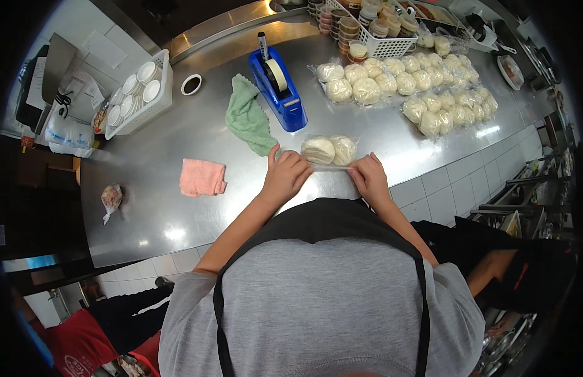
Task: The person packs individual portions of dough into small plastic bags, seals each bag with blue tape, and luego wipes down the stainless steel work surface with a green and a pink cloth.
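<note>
A clear plastic bag with white buns (319, 151) lies on the steel table in front of me. My left hand (287, 175) pinches the near left corner of the bag, and my right hand (368, 175) pinches its near right corner, so the edge between them is drawn straight. Beyond the bag stands a blue tape dispenser (291, 110) with a roll of tape and a marker in it. A green cloth (246, 115) lies just past my left hand. Several more bagged buns (367, 89) are laid out at the back right.
A folded pink cloth (203, 177), a small tied bag of food (112, 199) and a dish of dark sauce (191, 85) are on the left. White baskets hold small dishes (162, 96) and lidded tubs (390, 48). Other people stand behind me at both sides.
</note>
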The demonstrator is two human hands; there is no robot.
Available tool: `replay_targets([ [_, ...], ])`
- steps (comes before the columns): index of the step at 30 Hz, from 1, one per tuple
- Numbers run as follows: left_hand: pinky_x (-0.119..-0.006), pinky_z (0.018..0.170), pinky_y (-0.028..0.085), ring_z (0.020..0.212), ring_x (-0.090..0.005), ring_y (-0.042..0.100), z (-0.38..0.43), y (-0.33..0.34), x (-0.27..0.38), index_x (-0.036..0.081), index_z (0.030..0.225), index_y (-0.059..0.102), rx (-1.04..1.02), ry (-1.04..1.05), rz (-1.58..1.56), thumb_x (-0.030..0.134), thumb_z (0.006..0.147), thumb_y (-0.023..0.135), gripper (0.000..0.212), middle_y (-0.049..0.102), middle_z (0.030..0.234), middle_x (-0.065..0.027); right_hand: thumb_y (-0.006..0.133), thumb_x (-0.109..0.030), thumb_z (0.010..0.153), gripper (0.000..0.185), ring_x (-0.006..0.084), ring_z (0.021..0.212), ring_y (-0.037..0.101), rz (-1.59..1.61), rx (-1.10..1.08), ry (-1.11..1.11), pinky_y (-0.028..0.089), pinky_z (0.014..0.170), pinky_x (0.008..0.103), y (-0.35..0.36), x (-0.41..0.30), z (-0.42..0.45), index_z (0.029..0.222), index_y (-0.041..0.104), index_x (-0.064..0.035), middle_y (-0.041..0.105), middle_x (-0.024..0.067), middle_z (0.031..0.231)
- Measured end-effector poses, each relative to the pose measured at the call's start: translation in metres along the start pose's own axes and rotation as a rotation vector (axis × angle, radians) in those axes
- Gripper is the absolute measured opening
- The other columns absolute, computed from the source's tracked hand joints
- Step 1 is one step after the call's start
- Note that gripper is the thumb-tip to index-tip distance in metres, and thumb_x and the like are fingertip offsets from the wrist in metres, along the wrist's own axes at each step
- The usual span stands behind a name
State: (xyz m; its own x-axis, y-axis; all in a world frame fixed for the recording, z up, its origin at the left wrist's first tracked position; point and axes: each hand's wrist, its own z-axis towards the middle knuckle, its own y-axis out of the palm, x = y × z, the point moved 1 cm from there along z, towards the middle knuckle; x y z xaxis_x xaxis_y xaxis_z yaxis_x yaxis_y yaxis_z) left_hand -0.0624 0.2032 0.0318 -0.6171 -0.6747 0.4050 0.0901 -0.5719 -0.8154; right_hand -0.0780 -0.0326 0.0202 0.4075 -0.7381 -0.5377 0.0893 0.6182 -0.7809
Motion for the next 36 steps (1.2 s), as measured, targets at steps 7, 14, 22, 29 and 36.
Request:
replay_targets([
  [7,-0.04,0.092,0.032,0.069,-0.019,0.056,0.025,0.008,-0.011,0.01,0.089,0.059,0.082,-0.385,-0.339,0.018,0.084,0.058,0.01,0.055,0.062,-0.0029,0.066,-0.015,0.081,0.02,0.0139,0.067,0.053,0.264,0.05,0.217,0.043,0.054,0.027,-0.004,0.006,0.037,0.095,0.055,-0.0059,0.052,0.0062,0.089],
  [14,-0.04,0.092,0.036,0.104,-0.0276,0.048,0.03,0.015,-0.024,0.008,0.116,0.051,0.113,-0.179,-0.164,0.019,0.083,0.06,0.035,0.048,0.116,-0.0148,0.064,-0.012,0.082,0.05,0.0088,0.078,0.055,0.964,-0.302,0.545,0.047,0.063,0.0226,-0.015,0.011,0.052,0.126,0.041,-0.0077,0.047,0.0073,0.114],
  [22,-0.03,0.09,0.042,0.103,-0.0192,0.051,0.027,0.003,-0.023,0.005,0.126,0.038,-0.158,-0.45,-0.823,0.017,0.066,0.081,0.075,0.05,0.113,-0.0107,0.061,-0.014,0.084,0.043,0.0059,0.077,0.051,1.099,-0.542,0.409,0.045,0.069,0.0204,-0.014,0.013,0.06,0.125,0.047,-0.0103,0.052,0.002,0.11],
  [29,-0.027,0.082,0.046,0.094,-0.0142,0.054,-0.017,-0.025,-0.038,0.006,0.112,0.048,0.067,-0.675,-1.023,0.011,0.068,0.078,0.054,0.055,0.102,-0.0057,0.052,-0.037,0.09,0.034,0.0089,0.075,0.047,0.824,-0.324,0.496,0.037,0.063,0.0194,0.009,-0.028,0.163,0.109,0.062,-0.0102,0.053,-0.0008,0.091],
  [36,-0.027,0.081,0.047,0.092,-0.0133,0.055,-0.053,-0.063,-0.036,0.007,0.109,0.049,0.353,-0.806,-1.023,0.007,0.07,0.076,0.048,0.055,0.1,-0.0037,0.067,-0.022,0.08,0.02,0.0104,0.064,0.044,0.781,0.041,0.166,0.035,0.059,0.0241,0.047,-0.042,0.179,0.073,0.066,-0.0028,0.045,0.0009,0.068],
])
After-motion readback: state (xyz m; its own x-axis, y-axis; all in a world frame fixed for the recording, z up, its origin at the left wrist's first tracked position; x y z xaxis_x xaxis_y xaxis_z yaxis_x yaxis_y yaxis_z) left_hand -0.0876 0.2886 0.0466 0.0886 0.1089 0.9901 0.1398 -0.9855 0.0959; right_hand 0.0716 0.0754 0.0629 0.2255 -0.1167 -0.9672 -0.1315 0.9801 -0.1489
